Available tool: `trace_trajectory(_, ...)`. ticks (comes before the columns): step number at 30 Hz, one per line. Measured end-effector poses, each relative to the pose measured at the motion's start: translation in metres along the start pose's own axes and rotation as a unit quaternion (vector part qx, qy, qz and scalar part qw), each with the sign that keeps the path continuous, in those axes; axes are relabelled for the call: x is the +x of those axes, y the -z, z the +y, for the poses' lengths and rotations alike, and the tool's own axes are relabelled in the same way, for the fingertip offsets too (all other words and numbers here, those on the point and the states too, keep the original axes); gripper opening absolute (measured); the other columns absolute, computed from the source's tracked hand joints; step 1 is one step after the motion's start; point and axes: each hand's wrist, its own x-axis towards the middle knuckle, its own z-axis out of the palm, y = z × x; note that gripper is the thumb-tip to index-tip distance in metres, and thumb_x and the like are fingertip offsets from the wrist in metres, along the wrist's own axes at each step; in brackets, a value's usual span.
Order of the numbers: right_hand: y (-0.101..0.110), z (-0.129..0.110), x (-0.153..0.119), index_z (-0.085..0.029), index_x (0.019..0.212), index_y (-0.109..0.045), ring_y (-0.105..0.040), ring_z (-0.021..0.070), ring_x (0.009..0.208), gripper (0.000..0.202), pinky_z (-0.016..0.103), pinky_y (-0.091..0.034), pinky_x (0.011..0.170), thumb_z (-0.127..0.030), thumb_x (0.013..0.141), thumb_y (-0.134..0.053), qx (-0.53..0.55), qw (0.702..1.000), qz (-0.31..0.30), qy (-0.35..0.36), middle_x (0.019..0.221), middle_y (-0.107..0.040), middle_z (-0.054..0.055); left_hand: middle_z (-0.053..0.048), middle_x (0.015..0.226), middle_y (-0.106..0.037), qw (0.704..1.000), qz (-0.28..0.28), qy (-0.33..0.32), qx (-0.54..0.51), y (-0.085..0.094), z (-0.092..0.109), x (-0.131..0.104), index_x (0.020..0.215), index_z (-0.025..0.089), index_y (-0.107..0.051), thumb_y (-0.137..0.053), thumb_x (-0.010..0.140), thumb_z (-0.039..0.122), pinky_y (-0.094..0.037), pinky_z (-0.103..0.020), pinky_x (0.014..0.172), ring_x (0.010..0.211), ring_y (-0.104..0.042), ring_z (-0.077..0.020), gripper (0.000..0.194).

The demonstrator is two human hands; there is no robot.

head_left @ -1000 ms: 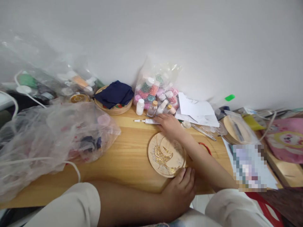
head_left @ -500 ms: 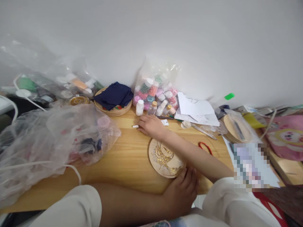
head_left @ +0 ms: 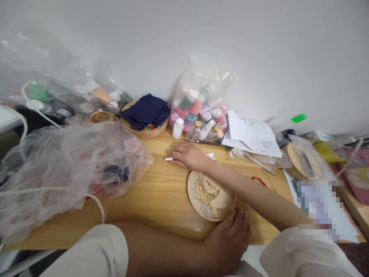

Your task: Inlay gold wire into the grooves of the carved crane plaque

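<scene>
My right hand (head_left: 191, 157) reaches across the table, its fingers closed over a white-tipped stick (head_left: 169, 159). Only the stick's pale end sticks out to the left; the hand covers the remainder, so its kind is unclear. Below that forearm lies a round, pale wooden-looking disc (head_left: 206, 194) with a gold bird design, its upper right partly covered by the arm. My left hand (head_left: 230, 236) rests at the table's front edge, fingers stretched out at the disc's lower right rim. Behind my right hand lies a small white paper piece (head_left: 211, 156).
A white bottle (head_left: 178, 129) and a corked bottle (head_left: 193, 131) stand before a clear bag of coloured jars (head_left: 198, 102). Dark blue cloth (head_left: 147, 111) covers a round wooden hoop. Crumpled plastic (head_left: 86, 161) spreads at left. Papers (head_left: 250, 132) and red scissor handles (head_left: 259, 181) lie right.
The view has shifted, moving the scene slightly rightward. More of the stick shows beyond my right hand, which sits a little farther from the bottles. My left hand stays by the disc.
</scene>
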Motion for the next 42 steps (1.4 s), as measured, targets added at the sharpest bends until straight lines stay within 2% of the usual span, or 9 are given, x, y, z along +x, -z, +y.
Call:
trace_trajectory(6,0.000,0.003,-0.003,-0.016,0.104,-0.068,-0.060,0.0192,0.081,0.043,0.030,-0.037,0.073,-0.044,0.103,-0.036,0.007,1.000,0.008,0.007,0.084,-0.069,0.009,-0.011,0.137,-0.063,1.000,-0.003,0.000,0.003,0.002,0.000,0.000,0.131,0.018,-0.065,-0.033,0.100,0.028,-0.032,-0.045,0.111,0.127,-0.059,-0.0246,0.045)
trace_trajectory(11,0.007,0.003,-0.005,-0.014,0.114,-0.065,-0.060,0.0216,0.085,0.042,0.032,-0.039,0.075,-0.046,0.102,-0.041,0.004,1.000,-0.001,-0.002,0.092,-0.069,0.011,-0.012,0.138,-0.062,1.000,-0.015,-0.005,0.003,0.001,0.001,0.000,0.133,0.015,-0.062,-0.033,0.101,0.029,-0.031,-0.047,0.113,0.127,-0.058,-0.0257,0.045)
trace_trajectory(15,0.026,0.002,-0.015,-0.010,0.117,-0.063,-0.061,0.0246,0.093,0.045,0.033,-0.042,0.078,-0.049,0.095,-0.055,0.014,0.998,-0.031,-0.044,0.100,-0.069,0.014,-0.012,0.137,-0.063,1.000,-0.015,-0.004,-0.001,0.003,-0.001,0.000,0.133,0.016,-0.063,-0.036,0.101,0.028,-0.031,-0.047,0.112,0.127,-0.058,-0.0256,0.043)
trace_trajectory(19,0.043,0.005,-0.030,-0.015,0.110,-0.066,-0.061,0.0244,0.094,0.030,0.033,-0.041,0.078,-0.036,0.090,-0.064,0.029,0.991,-0.073,-0.112,0.101,-0.067,0.011,-0.013,0.139,-0.061,0.999,-0.032,-0.015,-0.004,0.005,-0.002,0.000,0.135,0.017,-0.061,-0.036,0.101,0.029,-0.030,-0.049,0.112,0.128,-0.057,-0.0275,0.044)
trace_trajectory(24,0.045,0.015,-0.044,-0.015,0.106,-0.068,-0.062,0.0258,0.095,0.024,0.035,-0.044,0.080,-0.032,0.089,-0.063,0.062,0.982,-0.098,-0.147,0.103,-0.067,0.012,-0.013,0.140,-0.061,0.999,-0.036,-0.021,-0.001,0.006,-0.002,0.000,0.136,0.016,-0.060,-0.030,0.102,0.023,-0.028,-0.052,0.112,0.129,-0.057,-0.0277,0.046)
trace_trajectory(27,0.045,0.020,-0.049,-0.015,0.110,-0.067,-0.064,0.0253,0.095,0.025,0.036,-0.046,0.082,-0.030,0.091,-0.061,0.080,0.983,-0.073,-0.145,0.103,-0.070,0.012,-0.014,0.140,-0.060,0.999,-0.041,-0.024,0.000,0.007,-0.003,0.001,0.137,0.014,-0.059,-0.029,0.102,0.023,-0.028,-0.052,0.111,0.129,-0.056,-0.0282,0.046)
trace_trajectory(32,0.059,0.013,-0.068,-0.015,0.115,-0.065,-0.066,0.0233,0.088,0.030,0.034,-0.050,0.076,-0.037,0.097,-0.055,0.062,0.990,0.022,-0.128,0.097,-0.072,0.011,-0.015,0.139,-0.060,0.999,-0.030,-0.023,-0.015,0.009,-0.005,0.001,0.134,0.012,-0.061,-0.032,0.102,0.025,-0.029,-0.050,0.112,0.130,-0.055,-0.0295,0.045)
trace_trajectory(37,0.083,-0.018,-0.100,-0.016,0.113,-0.064,-0.067,0.0232,0.093,0.028,0.035,-0.053,0.080,-0.038,0.097,-0.055,0.002,0.987,0.106,-0.124,0.103,-0.071,0.011,-0.014,0.139,-0.061,1.000,-0.026,-0.012,-0.011,0.009,-0.005,0.000,0.136,0.012,-0.058,-0.033,0.103,0.024,-0.030,-0.048,0.112,0.130,-0.056,-0.0280,0.043)
trace_trajectory(42,0.102,-0.053,-0.128,-0.018,0.114,-0.064,-0.068,0.0188,0.086,0.029,0.030,-0.053,0.072,-0.036,0.101,-0.047,-0.026,0.980,0.123,-0.151,0.099,-0.070,0.010,-0.013,0.141,-0.059,1.000,0.006,-0.007,0.000,0.008,-0.005,-0.006,0.138,0.012,-0.056,-0.034,0.102,0.023,-0.028,-0.044,0.117,0.133,-0.054,-0.0254,0.043)
